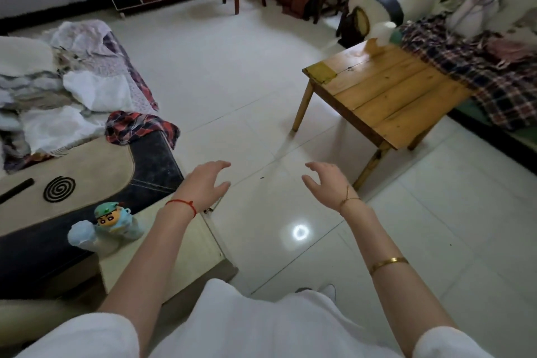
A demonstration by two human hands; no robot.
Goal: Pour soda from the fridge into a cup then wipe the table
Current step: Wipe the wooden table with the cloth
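Both hands out in front over bare tiled floor (247, 73), empty: left hand (207, 180) with a red string at the wrist, fingers spread and loosely curled; right hand (327, 180) with a thin gold chain at the wrist, fingers likewise apart and hooked around nothing. No soda, no fridge, no cloth for wiping anywhere in view — so, by judgement, the very first step, with everything of the task left to do. Wooden table (386, 90) ahead and to the right, well apart from the hands, one edge against a sofa draped in a plaid blanket (476, 67). At the table's far corner something pale and blurred, possibly a cup (382, 33); too smeared to say for certain. To the left, a low cabinet top (186, 244) with a cartoon-faced bottle (112, 228) on it, probably a child's drinking flask and not the soda. Further left, a couch piled with laundry (75, 90). Next move, most likely: turn away from this view to find the fridge, open its door with one hand and take out the soda with the other — then carry it to the table.
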